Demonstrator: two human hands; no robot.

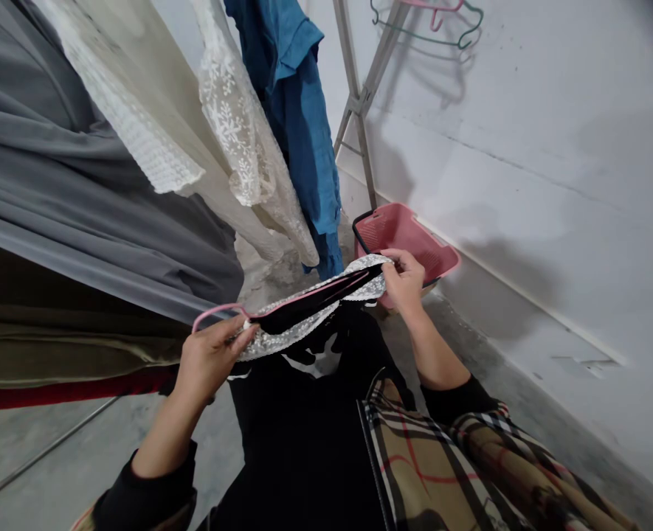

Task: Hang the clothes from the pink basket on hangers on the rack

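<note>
Seen from above, in a bare-walled drying corner: black garment (309, 413) with a lace-trimmed neckline (282, 332) stretched flat between 2 hands, a pink hanger (215, 310) threaded into the opening. Left hand (209, 358) closed on the near end, fingers pinching lace and hanger hook end together, apparently to keep the wire from slipping out. Right hand (403, 280) closed on the far end, fingertips gripping the lace edge and pulling it taut, seemingly so the neckline sits over the hanger's shoulder. Garment body hanging slack below, dark and matte, with a white printed shape (318, 363) near the chest; lace pale, openwork, scalloped.

Behind the right hand, on the concrete floor (470, 346), a pink plastic basket (415, 240), rectangular, perforated, tilted against the wall base. To the left, clothes hung in a row: smooth grey fabric (83, 192) in long folds, a cream top (138, 96) with crochet trim, a white lace piece (237, 125) with floral pattern, a crumpled blue shirt (298, 110). Metal rack legs (362, 103) crossing behind; green and pink hangers (442, 29) above. Plaid sleeve (459, 457) at lower right.
</note>
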